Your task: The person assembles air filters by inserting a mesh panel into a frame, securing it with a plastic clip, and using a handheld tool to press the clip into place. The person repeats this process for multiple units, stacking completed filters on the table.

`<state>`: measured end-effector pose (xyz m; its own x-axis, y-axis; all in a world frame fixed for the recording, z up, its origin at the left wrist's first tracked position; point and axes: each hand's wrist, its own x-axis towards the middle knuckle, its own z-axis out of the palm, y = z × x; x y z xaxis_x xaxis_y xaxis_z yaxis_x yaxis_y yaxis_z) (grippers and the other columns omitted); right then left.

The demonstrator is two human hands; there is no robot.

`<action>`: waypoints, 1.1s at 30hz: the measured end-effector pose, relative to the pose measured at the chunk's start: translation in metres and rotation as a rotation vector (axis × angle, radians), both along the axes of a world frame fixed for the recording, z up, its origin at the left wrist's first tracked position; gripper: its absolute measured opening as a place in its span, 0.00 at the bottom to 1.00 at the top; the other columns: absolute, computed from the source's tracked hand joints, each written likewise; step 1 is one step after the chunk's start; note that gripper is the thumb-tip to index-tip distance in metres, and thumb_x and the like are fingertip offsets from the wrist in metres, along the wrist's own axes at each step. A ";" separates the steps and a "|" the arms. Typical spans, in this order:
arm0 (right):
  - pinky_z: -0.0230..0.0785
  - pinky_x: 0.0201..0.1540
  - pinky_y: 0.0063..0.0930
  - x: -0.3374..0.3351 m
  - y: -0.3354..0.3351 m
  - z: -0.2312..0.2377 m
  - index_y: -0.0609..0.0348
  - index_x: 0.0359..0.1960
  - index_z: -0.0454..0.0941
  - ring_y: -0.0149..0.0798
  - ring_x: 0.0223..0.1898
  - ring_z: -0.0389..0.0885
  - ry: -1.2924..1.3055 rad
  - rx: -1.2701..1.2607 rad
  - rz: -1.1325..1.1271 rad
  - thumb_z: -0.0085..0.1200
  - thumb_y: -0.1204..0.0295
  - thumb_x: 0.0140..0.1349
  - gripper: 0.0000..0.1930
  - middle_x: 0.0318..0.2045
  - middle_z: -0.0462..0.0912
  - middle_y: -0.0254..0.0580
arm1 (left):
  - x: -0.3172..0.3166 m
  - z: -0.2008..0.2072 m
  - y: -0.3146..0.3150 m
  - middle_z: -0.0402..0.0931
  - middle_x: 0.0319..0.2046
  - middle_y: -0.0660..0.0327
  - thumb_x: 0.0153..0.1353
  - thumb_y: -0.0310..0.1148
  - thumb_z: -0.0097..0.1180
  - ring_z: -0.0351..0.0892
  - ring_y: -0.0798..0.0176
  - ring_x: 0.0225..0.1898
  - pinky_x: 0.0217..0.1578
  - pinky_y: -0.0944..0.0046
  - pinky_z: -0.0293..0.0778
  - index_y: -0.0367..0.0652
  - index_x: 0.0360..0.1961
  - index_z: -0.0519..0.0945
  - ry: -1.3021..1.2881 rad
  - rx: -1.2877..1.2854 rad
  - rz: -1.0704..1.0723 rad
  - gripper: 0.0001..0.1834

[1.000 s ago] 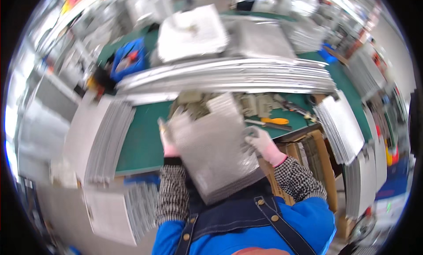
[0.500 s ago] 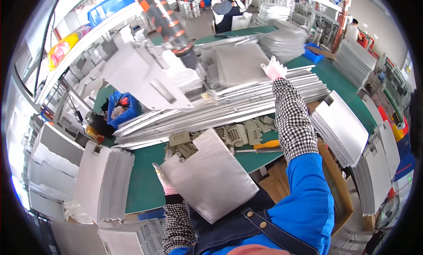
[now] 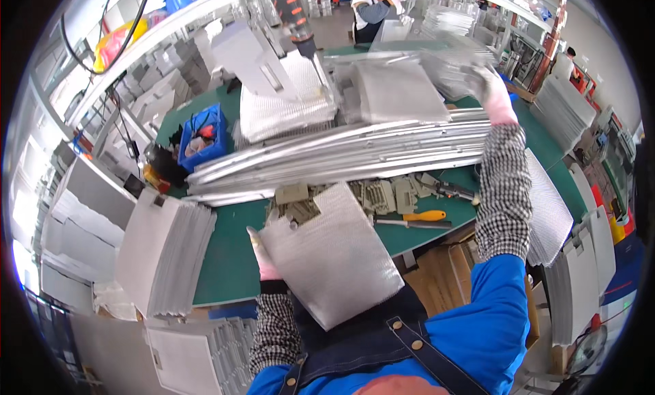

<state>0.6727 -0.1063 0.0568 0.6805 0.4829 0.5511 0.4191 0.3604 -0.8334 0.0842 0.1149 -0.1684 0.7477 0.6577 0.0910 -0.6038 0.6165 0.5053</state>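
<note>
My left hand (image 3: 261, 256), in a pale glove, grips the left edge of a silvery metal mesh sheet (image 3: 336, 262) with a notched corner. The sheet tilts in front of my apron, above the table's near edge. My gloved right hand (image 3: 492, 96) is stretched to the far right, at the edge of a blurred mesh sheet (image 3: 454, 62) on the back stack. Its fingers are smeared, but they seem closed on that sheet's edge. Between my arms and the stacks lie long metal strips (image 3: 341, 152).
Small beige plastic parts (image 3: 382, 195) and a yellow-handled tool (image 3: 424, 216) lie on the green table (image 3: 232, 248). A blue bin (image 3: 205, 139) stands left. Mesh sheet stacks flank me (image 3: 167, 255). An orange-and-black power tool (image 3: 290, 12) hangs overhead. Another person (image 3: 374, 12) works opposite.
My right hand has moved right, from the middle mesh stack to the far-right one, where the top sheet now blurs. The left hand keeps its sheet. The view has shifted.
</note>
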 end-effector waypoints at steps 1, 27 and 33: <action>0.75 0.52 0.32 -0.003 -0.015 -0.008 0.63 0.54 0.79 0.38 0.47 0.83 0.036 0.040 0.019 0.54 0.72 0.66 0.16 0.46 0.84 0.44 | 0.000 0.010 -0.006 0.70 0.63 0.50 0.67 0.71 0.44 0.72 0.51 0.58 0.59 0.49 0.73 0.41 0.73 0.64 0.076 -0.025 0.047 0.48; 0.77 0.45 0.28 -0.384 -0.074 -0.177 0.66 0.61 0.72 0.35 0.38 0.83 0.590 -0.862 0.542 0.47 0.79 0.60 0.25 0.42 0.84 0.45 | -0.011 -0.023 0.007 0.74 0.61 0.53 0.62 0.73 0.51 0.77 0.55 0.57 0.58 0.52 0.76 0.43 0.70 0.68 -0.010 -0.305 0.014 0.49; 0.79 0.47 0.33 -0.363 -0.091 -0.175 0.59 0.57 0.77 0.41 0.41 0.86 0.215 -1.051 0.479 0.51 0.68 0.65 0.20 0.42 0.85 0.47 | -0.025 -0.027 0.019 0.73 0.63 0.51 0.68 0.66 0.50 0.76 0.53 0.59 0.62 0.52 0.72 0.37 0.67 0.70 0.125 -0.137 0.100 0.44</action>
<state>0.3100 -0.1968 -0.1177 0.3365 0.8638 -0.3750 0.2423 -0.4642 -0.8519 0.0593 0.1343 -0.1957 0.6779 0.7291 -0.0938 -0.6033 0.6247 0.4957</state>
